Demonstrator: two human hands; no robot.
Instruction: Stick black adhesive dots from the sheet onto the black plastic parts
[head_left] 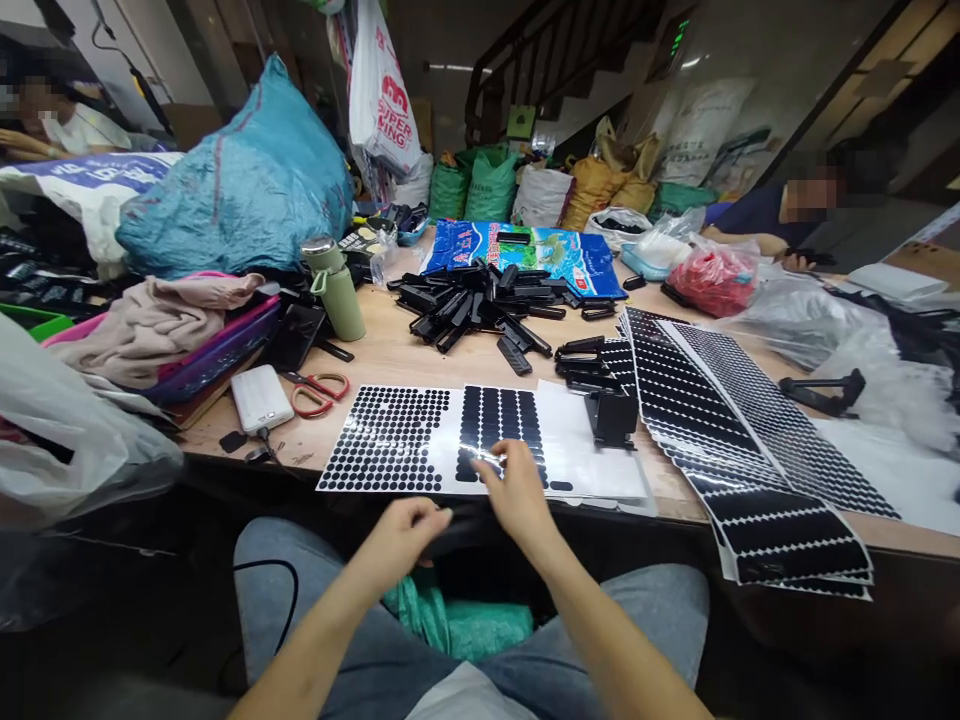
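My left hand [405,535] is closed just in front of the table edge, its thumb and fingers pinched on something dark that blends into the shadow. Over the lower part of a sheet of black rectangular stickers [501,410] is my right hand [517,495], its fingers bent and the thumb apart from them. A small dark patch shows by the right thumb tip; I cannot tell whether it is a loose sticker. Left of this lies a sheet of round black stickers [394,430]. One short black sticker [561,486] sits near the white backing's lower edge.
Black plastic parts [480,300] are heaped behind the sheets. Red-handled scissors [321,393], a white power bank [261,398] and a green bottle [341,295] stand or lie left. Long sticker sheets [697,420] overhang the table's right front edge. A black bracket [613,418] rests on white backing.
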